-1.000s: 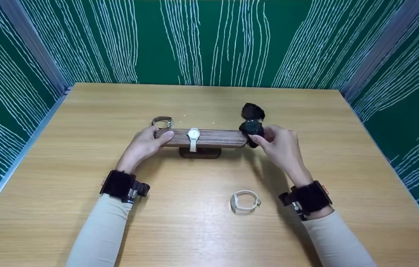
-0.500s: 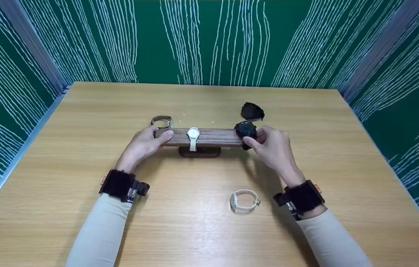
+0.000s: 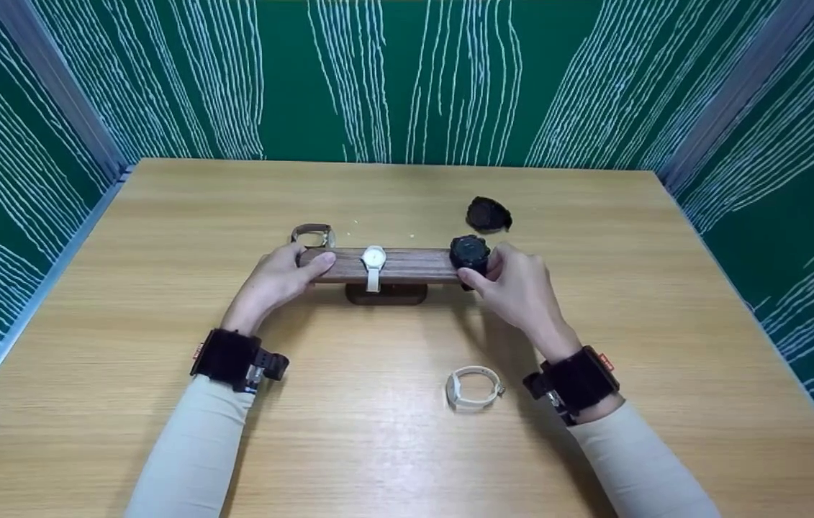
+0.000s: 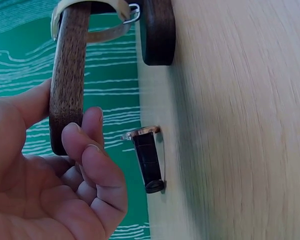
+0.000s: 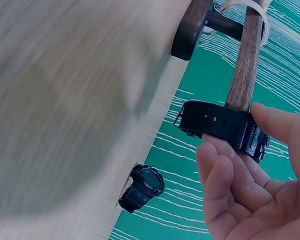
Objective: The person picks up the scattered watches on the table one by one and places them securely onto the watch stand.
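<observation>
A dark wooden watch stand [image 3: 414,266] has a horizontal bar on a small base. My left hand [image 3: 277,283] grips the bar's left end, thumb on top; in the left wrist view the hand [image 4: 85,175] pinches the bar [image 4: 70,75]. A white watch [image 3: 374,257] is looped around the bar left of its middle. At the right end, my right hand [image 3: 518,288] holds a black watch [image 3: 469,253] by its sides. The right wrist view shows that black watch [image 5: 217,120] around the bar's end [image 5: 245,70], between thumb and fingers of the hand [image 5: 260,185].
A second black watch [image 3: 488,215] lies behind the bar's right end. Behind the left end rests a brown-strapped watch [image 3: 313,234]. A white-strapped watch [image 3: 475,388] lies on the table [image 3: 349,446] in front of the stand. Green walls with white lines surround the table.
My right hand has moved left, bringing the black watch from the bar's right tip further along over the bar. My left hand has kept its grip on the other end.
</observation>
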Demonstrator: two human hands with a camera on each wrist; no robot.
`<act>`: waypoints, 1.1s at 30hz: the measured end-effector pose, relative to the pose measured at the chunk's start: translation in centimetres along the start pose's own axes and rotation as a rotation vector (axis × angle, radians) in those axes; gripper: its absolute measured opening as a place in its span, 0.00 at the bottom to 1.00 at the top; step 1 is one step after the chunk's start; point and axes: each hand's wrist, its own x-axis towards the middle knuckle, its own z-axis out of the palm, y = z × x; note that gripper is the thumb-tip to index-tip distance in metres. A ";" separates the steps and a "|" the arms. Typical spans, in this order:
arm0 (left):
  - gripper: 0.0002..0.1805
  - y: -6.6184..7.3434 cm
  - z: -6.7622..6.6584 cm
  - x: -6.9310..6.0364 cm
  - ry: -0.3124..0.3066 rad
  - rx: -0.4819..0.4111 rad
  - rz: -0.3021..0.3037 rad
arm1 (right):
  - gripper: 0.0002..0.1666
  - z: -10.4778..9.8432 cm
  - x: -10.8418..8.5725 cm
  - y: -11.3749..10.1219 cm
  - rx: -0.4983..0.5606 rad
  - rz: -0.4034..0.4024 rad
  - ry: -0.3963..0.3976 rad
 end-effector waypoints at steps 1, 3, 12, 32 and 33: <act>0.35 0.0 0.0 0.0 -0.001 -0.002 0.000 | 0.24 0.0 0.0 -0.1 0.003 -0.003 -0.003; 0.33 0.0 -0.1 0.0 0.000 -0.006 -0.004 | 0.24 0.0 0.0 -0.2 0.006 -0.005 -0.008; 0.32 -0.1 0.0 -0.1 -0.003 -0.029 -0.005 | 0.24 0.0 -0.1 -0.8 -0.006 -0.007 -0.022; 0.30 0.0 0.0 -0.1 0.005 -0.012 0.024 | 0.26 0.2 -0.2 -2.0 -0.033 0.028 -0.080; 0.30 0.0 0.0 -0.1 0.005 -0.013 0.027 | 0.26 0.2 -0.2 -2.1 -0.034 0.027 -0.080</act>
